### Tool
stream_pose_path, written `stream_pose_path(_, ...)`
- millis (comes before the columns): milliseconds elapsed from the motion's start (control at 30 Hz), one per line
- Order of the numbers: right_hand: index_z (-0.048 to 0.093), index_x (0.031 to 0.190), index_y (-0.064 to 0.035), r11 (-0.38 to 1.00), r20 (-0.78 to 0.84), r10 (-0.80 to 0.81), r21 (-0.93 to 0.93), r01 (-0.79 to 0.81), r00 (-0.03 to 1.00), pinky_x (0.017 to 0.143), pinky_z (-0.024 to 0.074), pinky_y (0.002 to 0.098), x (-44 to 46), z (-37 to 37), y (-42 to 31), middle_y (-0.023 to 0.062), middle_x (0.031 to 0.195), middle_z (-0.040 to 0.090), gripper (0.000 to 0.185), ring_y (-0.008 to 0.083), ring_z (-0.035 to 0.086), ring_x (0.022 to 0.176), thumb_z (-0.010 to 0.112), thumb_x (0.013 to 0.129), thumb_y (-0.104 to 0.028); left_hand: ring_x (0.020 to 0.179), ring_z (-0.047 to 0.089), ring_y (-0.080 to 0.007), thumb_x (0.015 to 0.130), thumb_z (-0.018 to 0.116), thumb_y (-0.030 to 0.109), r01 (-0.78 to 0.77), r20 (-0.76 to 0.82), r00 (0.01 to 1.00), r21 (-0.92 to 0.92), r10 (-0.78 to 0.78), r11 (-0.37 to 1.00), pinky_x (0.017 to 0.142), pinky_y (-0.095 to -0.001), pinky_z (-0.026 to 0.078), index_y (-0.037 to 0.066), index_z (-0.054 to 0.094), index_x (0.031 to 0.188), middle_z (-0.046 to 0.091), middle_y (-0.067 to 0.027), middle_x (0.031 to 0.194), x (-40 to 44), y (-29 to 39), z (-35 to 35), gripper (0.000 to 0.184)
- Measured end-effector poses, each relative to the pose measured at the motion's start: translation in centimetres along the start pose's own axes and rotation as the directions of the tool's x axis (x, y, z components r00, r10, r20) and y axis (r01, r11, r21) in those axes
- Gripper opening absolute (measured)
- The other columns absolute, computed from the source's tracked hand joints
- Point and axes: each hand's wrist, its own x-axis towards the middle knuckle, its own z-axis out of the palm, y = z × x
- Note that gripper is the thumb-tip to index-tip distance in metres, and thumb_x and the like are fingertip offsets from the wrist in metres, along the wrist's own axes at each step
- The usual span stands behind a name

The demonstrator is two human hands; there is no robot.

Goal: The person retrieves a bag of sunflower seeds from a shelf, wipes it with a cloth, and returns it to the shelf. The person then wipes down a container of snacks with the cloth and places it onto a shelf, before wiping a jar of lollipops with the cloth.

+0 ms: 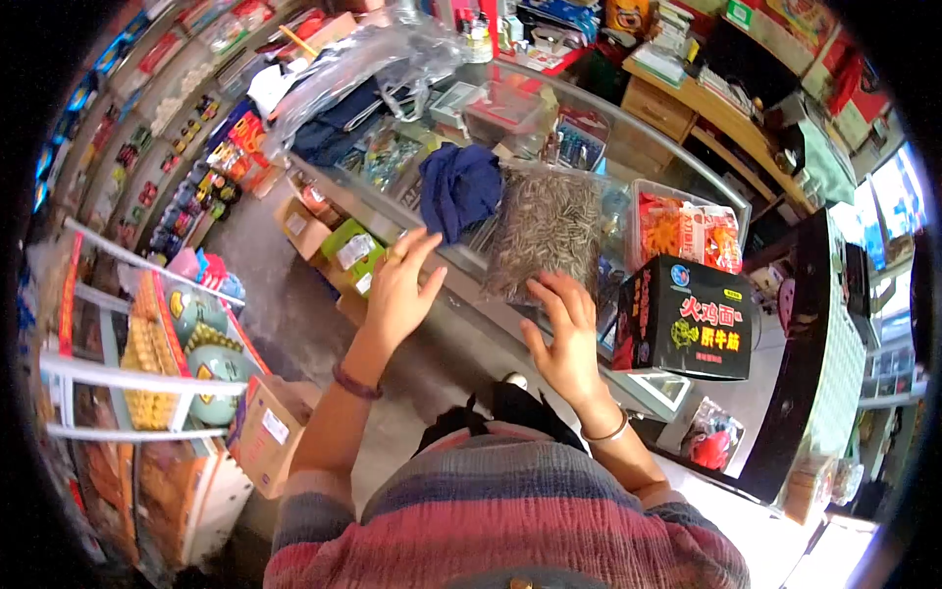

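Note:
A clear plastic bag of sunflower seeds [546, 224] lies on the glass counter [677, 157]. My right hand [566, 339] is at the bag's near edge, fingers apart and slightly curled; whether the fingertips touch the bag I cannot tell. My left hand [400, 290] hovers in front of the counter with its fingers spread and nothing in them. Just beyond it, a crumpled dark blue cloth [461, 191] rests against the bag's left side. Right of the bag stand a black snack box [687, 319] with Chinese lettering and a clear tub of red and orange packets [687, 231].
Clear plastic sheeting [363, 74] and dark folded fabric [339, 128] cover the counter's far left. Open cartons, one with a green box [351, 245], stand on the floor beside it. A white wire rack [147, 383] is on my left, a wooden desk [657, 103] behind the counter.

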Motion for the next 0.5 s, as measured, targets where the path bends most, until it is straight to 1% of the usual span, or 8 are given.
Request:
stream_pose_path(33,0.055,0.124,-0.0062,0.997,0.033,0.02,-0.071,-0.018,0.999,0.107,0.0291,0.0519,1.1,0.6,0.4,0.0163,0.133,0.047,0.053,0.0383,0.038,0.129,0.073,0.076,-0.019,0.113,0.054,-0.0352,0.083,0.069,0.02,-0.014,-0.017,1.0,-0.025,0.013,1.0,0.096,-0.0438,0.042,0.01,0.06,0.123,0.054,-0.0135,0.13,2.2,-2.0,1.6,0.043)
stream_pose_path(133,0.052,0.127,-0.007,0.958,0.007,0.077,-0.277,-0.072,0.997,0.108,0.024,0.0583,3.8,2.0,0.8,0.0166,0.136,0.044,0.061,0.0385,0.035,0.131,0.075,0.075,-0.027,0.117,0.051,-0.0377,0.084,0.068,0.031,-0.026,0.025,0.999,0.07,0.024,0.997,0.1,-0.0476,0.038,0.012,0.057,0.128,0.049,-0.0153,0.136,8.0,-4.9,5.1,0.049)
stream_pose_path(167,0.051,0.129,-0.0078,0.941,0.029,0.134,-0.318,-0.118,0.991,0.108,0.0207,0.0622,4.2,2.5,1.1,0.0165,0.138,0.043,0.066,0.0379,0.033,0.133,0.076,0.073,-0.033,0.122,0.048,-0.0387,0.084,0.07,0.031,0.005,0.101,0.995,0.127,-0.018,0.992,0.101,-0.0441,0.04,0.013,0.056,0.13,0.046,-0.0172,0.139,9.5,-5.2,5.9,0.052)
stream_pose_path(300,0.052,0.129,-0.0074,0.886,0.038,0.272,-0.399,-0.235,0.962,0.109,0.0203,0.0618,5.1,4.2,2.3,0.0154,0.138,0.043,0.065,0.0368,0.033,0.134,0.076,0.073,-0.031,0.12,0.044,-0.0384,0.076,0.076,0.031,-0.09,0.291,0.957,0.219,0.023,0.971,0.1,-0.0477,0.037,0.018,0.06,0.124,0.042,-0.0158,0.137,13.0,-7.3,9.1,0.053)
stream_pose_path(333,0.052,0.129,-0.0072,0.883,0.057,0.275,-0.411,-0.228,0.96,0.109,0.0204,0.0617,5.0,4.3,2.2,0.0152,0.138,0.044,0.064,0.0364,0.033,0.134,0.076,0.073,-0.029,0.113,0.048,-0.0378,0.073,0.075,0.022,-0.118,0.24,0.967,0.115,0.087,0.986,0.097,-0.0467,0.04,0.012,0.061,0.114,0.05,-0.0161,0.124,13.7,-8.0,9.2,0.045)
stream_pose_path(400,0.052,0.128,-0.0067,0.875,0.088,0.275,-0.436,-0.211,0.958,0.109,0.0206,0.0615,4.9,4.2,2.2,0.0148,0.138,0.044,0.063,0.0356,0.034,0.134,0.075,0.073,-0.027,0.103,0.055,-0.0298,0.074,0.071,0.015,-0.138,0.192,0.968,-0.128,0.161,0.982,0.086,-0.0411,0.046,0.008,0.06,0.105,0.055,-0.014,0.118,15.6,-11.7,10.2,0.034)
stream_pose_path(467,0.053,0.129,-0.0091,0.89,0.135,0.277,-0.408,-0.201,0.951,0.11,0.0217,0.0597,5.4,3.2,1.9,0.0118,0.139,0.046,0.062,0.034,0.035,0.135,0.073,0.072,-0.02,0.091,0.059,-0.0213,0.075,0.065,0.005,0.32,0.296,0.934,-0.444,-0.2,0.837,0.076,-0.0338,0.051,0.003,0.057,0.102,0.058,-0.0109,0.107,17.2,-13.2,8.4,0.029)
stream_pose_path(500,0.054,0.129,-0.0103,0.901,0.172,0.271,-0.392,-0.187,0.947,0.111,0.0219,0.0594,5.6,2.7,2.1,0.011,0.138,0.047,0.062,0.0337,0.036,0.135,0.073,0.071,-0.019,0.089,0.06,-0.0187,0.074,0.063,0.003,0.417,0.31,0.909,-0.672,-0.278,0.612,0.074,-0.0318,0.051,0.002,0.056,0.106,0.057,-0.0101,0.107,18.9,-14.4,7.4,0.032)
